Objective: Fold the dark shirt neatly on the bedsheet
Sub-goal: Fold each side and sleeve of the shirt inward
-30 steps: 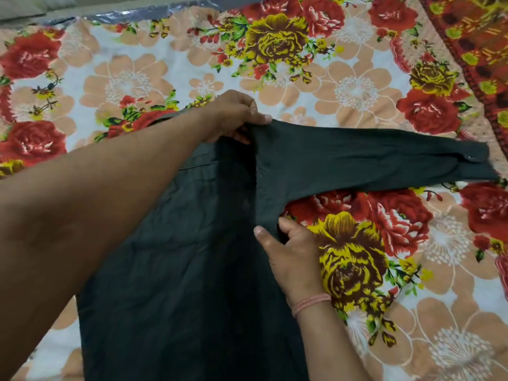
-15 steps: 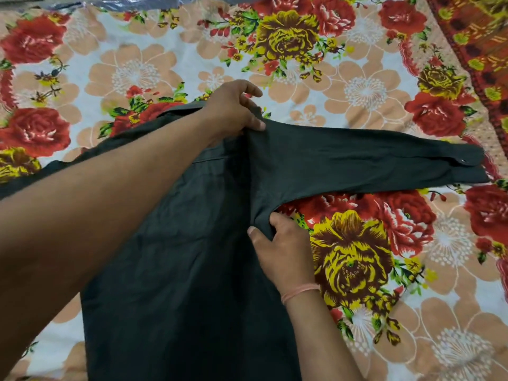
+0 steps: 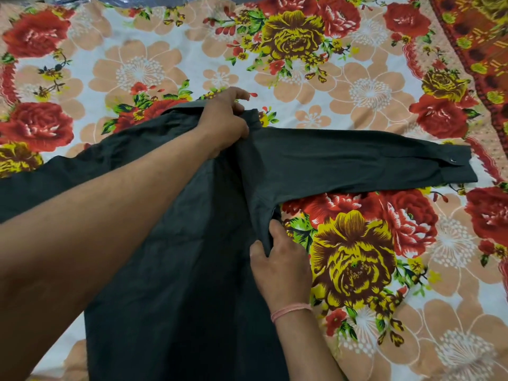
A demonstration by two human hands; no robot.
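On floral bedsheet (image 3: pixel 371 92), dark shirt (image 3: pixel 178 270) lay flat; left hand (image 3: pixel 224 119) pinched shoulder seam, right hand (image 3: pixel 280 268) pinched underarm. Sleeve (image 3: pixel 357 160) extended rightward, bedsheet open beyond.

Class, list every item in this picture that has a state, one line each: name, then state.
Dark shirt: spread flat, not yet folded.
Right sleeve: stretched out sideways, cuff snap fastened.
Left hand: pinching the shoulder.
Right hand: gripping the side seam under the armpit.
Bedsheet: laid flat.
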